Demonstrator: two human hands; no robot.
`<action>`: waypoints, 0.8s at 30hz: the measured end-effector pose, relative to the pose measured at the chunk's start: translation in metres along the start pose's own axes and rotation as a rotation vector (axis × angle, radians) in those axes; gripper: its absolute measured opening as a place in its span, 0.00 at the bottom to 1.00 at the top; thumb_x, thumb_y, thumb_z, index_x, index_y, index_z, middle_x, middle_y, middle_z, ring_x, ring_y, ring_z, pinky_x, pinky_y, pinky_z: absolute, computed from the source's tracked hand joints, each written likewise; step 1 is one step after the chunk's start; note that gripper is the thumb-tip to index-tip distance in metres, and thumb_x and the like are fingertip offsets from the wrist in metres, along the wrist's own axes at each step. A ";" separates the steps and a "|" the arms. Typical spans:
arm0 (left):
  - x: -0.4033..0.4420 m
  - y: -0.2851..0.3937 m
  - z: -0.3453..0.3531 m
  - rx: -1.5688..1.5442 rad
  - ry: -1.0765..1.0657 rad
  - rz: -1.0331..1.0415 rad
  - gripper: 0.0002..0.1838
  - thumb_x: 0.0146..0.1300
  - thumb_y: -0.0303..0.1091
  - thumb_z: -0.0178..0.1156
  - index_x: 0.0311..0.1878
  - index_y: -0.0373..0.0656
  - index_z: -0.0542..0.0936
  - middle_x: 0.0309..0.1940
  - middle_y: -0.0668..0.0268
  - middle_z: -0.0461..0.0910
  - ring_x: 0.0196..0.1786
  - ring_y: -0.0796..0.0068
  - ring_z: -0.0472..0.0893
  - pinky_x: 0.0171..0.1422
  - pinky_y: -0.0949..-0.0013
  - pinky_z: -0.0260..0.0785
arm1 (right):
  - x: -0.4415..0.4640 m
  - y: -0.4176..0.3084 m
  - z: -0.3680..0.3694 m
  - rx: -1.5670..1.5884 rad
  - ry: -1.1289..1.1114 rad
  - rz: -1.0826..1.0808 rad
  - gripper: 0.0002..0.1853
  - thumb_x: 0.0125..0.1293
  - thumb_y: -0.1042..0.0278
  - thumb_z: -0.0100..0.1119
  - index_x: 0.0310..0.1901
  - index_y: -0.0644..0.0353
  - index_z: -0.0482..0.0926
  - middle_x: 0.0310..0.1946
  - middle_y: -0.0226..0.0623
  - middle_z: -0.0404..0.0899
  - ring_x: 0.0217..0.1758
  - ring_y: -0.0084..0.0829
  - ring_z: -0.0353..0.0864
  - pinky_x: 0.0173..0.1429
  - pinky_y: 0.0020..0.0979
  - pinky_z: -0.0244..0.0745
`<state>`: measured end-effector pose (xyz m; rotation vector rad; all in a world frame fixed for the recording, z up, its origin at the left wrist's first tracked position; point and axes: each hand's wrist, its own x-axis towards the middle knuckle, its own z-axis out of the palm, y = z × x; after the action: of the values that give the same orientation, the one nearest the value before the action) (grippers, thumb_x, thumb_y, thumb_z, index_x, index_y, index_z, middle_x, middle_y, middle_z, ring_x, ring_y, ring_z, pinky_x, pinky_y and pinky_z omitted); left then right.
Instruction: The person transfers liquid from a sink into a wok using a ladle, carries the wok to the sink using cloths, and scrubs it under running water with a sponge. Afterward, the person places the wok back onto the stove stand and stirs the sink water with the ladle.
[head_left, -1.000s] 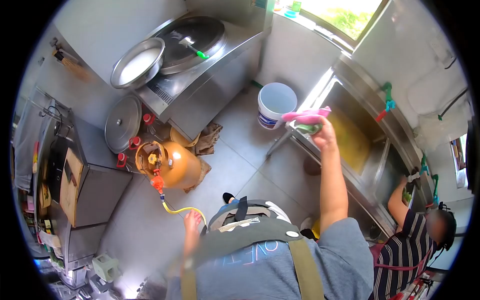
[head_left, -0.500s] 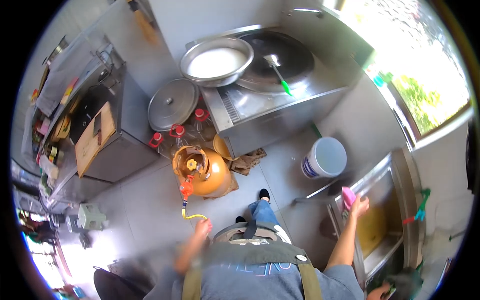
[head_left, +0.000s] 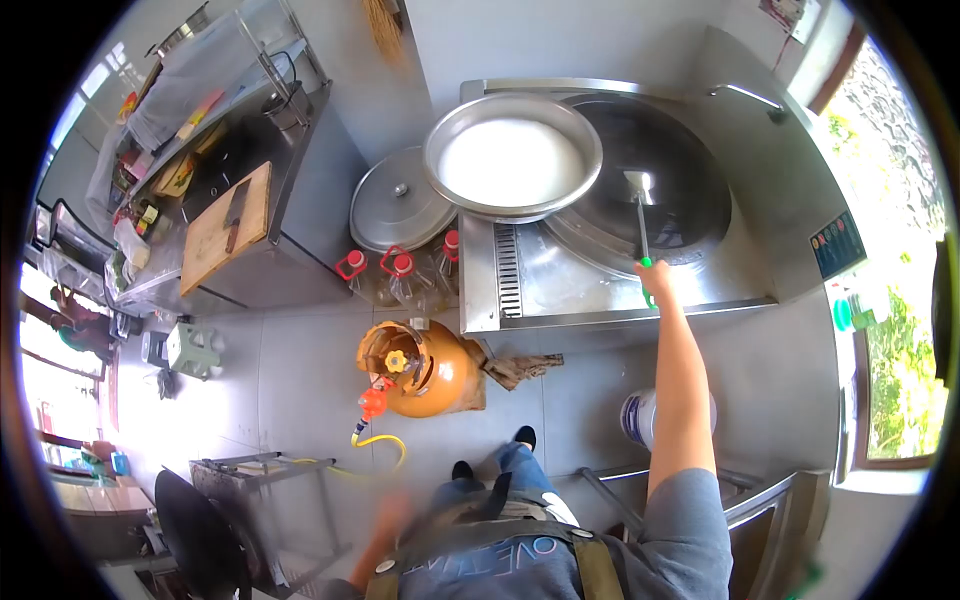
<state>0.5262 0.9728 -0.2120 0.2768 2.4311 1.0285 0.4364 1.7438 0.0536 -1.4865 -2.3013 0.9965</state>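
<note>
My right hand (head_left: 655, 278) is closed around the green handle of a spatula (head_left: 643, 222). The spatula's flat metal head rests in or just over the large dark wok (head_left: 690, 150) set into the steel stove. Left of it, a wide steel basin (head_left: 437, 160) holds white contents and stands partly over the wok's rim. My left hand (head_left: 393, 512) hangs low beside my waist, smeared by motion, so its fingers do not show clearly.
An orange gas cylinder (head_left: 430, 375) with a yellow hose stands on the floor before the stove. Red-capped jugs (head_left: 403, 285) and a big lid (head_left: 380, 215) lean nearby. A cutting board (head_left: 225, 235) bears a knife. A white bucket (head_left: 640, 415) sits under my right arm.
My right hand has left the pink cloth at the sink and taken hold of the spatula handle. The view has turned toward the stove. My left hand is lower, near my waist.
</note>
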 end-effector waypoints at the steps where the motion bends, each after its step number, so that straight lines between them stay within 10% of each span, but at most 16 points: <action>1: -0.008 0.002 0.004 -0.009 -0.025 -0.101 0.07 0.56 0.34 0.50 0.29 0.42 0.72 0.17 0.68 0.70 0.19 0.74 0.71 0.23 0.71 0.66 | 0.012 0.000 0.010 0.259 -0.124 0.135 0.16 0.54 0.61 0.54 0.29 0.70 0.71 0.24 0.48 0.74 0.26 0.42 0.76 0.27 0.36 0.71; 9: -0.037 0.032 0.006 0.035 -0.278 -0.043 0.06 0.51 0.31 0.50 0.29 0.41 0.74 0.27 0.59 0.73 0.30 0.64 0.72 0.32 0.63 0.64 | -0.017 0.019 0.030 1.174 -0.311 0.275 0.07 0.55 0.71 0.52 0.23 0.61 0.66 0.13 0.31 0.62 0.12 0.22 0.61 0.13 0.26 0.58; 19: 0.011 0.012 -0.021 0.022 -0.127 0.125 0.09 0.59 0.37 0.51 0.36 0.41 0.72 0.28 0.65 0.74 0.28 0.75 0.74 0.32 0.73 0.69 | -0.113 0.029 0.011 0.005 0.503 -0.288 0.15 0.53 0.62 0.53 0.28 0.67 0.66 0.16 0.46 0.72 0.16 0.37 0.72 0.25 0.37 0.67; 22: 0.016 -0.001 -0.036 -0.027 -0.124 0.133 0.09 0.59 0.37 0.50 0.35 0.41 0.72 0.27 0.65 0.74 0.28 0.75 0.75 0.32 0.72 0.70 | -0.183 0.002 -0.020 0.242 0.455 -0.220 0.15 0.53 0.61 0.54 0.29 0.67 0.66 0.20 0.57 0.71 0.28 0.58 0.70 0.33 0.42 0.66; 24: 0.010 -0.015 -0.045 -0.044 -0.170 0.117 0.09 0.59 0.36 0.50 0.35 0.41 0.73 0.27 0.65 0.74 0.28 0.74 0.75 0.32 0.71 0.70 | -0.226 0.008 -0.024 0.407 0.467 -0.210 0.13 0.55 0.63 0.54 0.29 0.64 0.66 0.15 0.45 0.72 0.17 0.40 0.73 0.23 0.33 0.67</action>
<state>0.4950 0.9380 -0.1985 0.4765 2.2588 1.0614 0.5586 1.5590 0.1044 -1.1372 -1.7547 0.8774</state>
